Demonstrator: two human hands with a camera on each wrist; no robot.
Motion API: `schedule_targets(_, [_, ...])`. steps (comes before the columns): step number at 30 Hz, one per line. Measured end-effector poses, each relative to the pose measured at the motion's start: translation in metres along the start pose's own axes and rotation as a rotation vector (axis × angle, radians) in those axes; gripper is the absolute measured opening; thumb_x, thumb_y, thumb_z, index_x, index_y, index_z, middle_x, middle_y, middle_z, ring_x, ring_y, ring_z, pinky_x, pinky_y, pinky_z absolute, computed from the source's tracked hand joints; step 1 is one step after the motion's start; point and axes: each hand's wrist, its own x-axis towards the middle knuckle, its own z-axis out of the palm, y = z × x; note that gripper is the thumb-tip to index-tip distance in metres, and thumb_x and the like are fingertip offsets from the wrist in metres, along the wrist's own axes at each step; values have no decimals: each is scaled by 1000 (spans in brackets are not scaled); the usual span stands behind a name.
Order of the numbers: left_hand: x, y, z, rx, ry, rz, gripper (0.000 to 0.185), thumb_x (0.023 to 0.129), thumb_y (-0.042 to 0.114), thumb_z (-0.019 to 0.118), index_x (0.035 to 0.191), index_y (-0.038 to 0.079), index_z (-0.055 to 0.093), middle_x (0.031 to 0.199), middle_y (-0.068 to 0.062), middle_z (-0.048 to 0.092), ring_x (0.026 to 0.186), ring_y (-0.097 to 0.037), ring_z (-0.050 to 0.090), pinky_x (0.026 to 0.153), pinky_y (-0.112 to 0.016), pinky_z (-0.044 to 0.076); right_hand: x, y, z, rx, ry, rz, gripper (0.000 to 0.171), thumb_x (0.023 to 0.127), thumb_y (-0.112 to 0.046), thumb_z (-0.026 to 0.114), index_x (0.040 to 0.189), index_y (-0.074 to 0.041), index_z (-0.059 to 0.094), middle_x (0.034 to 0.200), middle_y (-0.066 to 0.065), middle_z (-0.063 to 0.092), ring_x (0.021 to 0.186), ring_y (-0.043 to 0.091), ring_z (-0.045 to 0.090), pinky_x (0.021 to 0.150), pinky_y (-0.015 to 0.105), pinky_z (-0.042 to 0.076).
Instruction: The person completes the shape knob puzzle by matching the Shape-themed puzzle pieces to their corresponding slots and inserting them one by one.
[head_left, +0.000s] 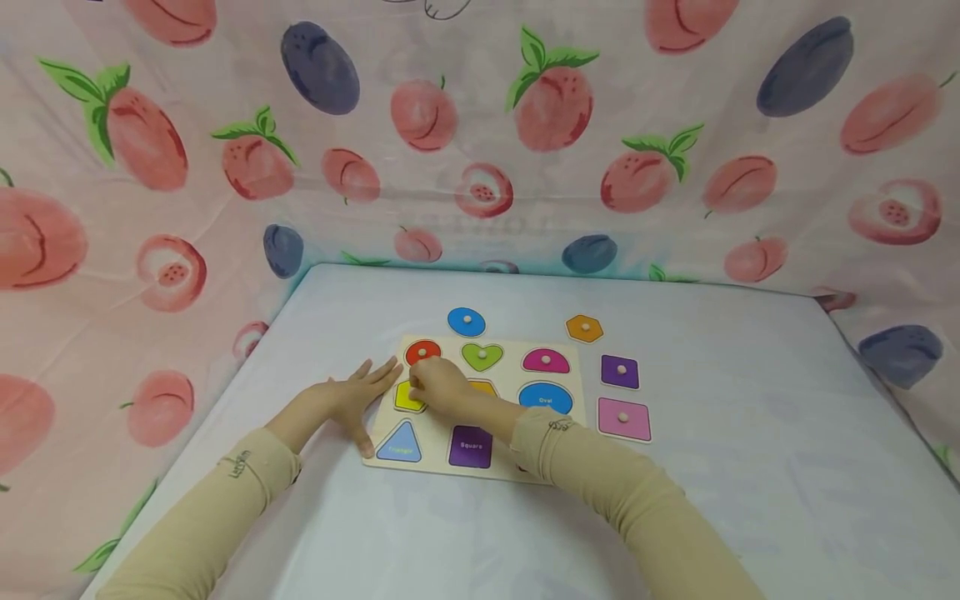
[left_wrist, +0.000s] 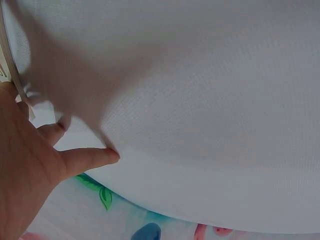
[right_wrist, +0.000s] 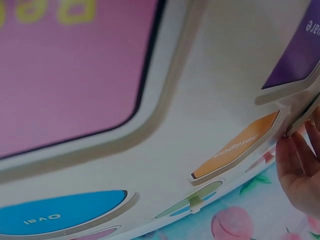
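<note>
The pale shape puzzle board point(head_left: 431, 433) lies flat on the table. My left hand point(head_left: 356, 402) spreads its fingers at the board's left edge; in the left wrist view, its thumb and fingers point(left_wrist: 87, 161) are apart. Over the board's left side, my right hand point(head_left: 442, 390) pinches a yellow puzzle piece point(head_left: 407, 397), partly covered by the fingers. The right wrist view shows only a thin edge of the held piece. A red circle point(head_left: 417, 351), a green heart point(head_left: 491, 356) and a magenta semicircle point(head_left: 534, 363) with knobs sit in the top row.
Off the board lie a blue oval point(head_left: 461, 325), an orange hexagon point(head_left: 580, 333), a purple square point(head_left: 611, 375) and a pink rectangle point(head_left: 637, 423), each knobbed. Printed triangle point(head_left: 401, 437) and square point(head_left: 472, 458) recesses face up. A fruit-patterned curtain point(head_left: 450, 50) borders the table.
</note>
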Motion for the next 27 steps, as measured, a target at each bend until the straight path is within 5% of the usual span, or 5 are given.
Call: schedule_targets(27, [0, -2, 2, -18, 4, -3, 137, 51, 52, 86, 153, 16, 2, 160, -8, -6, 144, -44, -3, 93, -82, 15, -1, 0, 0, -64, -24, -102, 11, 92, -15, 60, 85, -8, 63, 68, -1, 57, 64, 11, 50, 61, 15, 38])
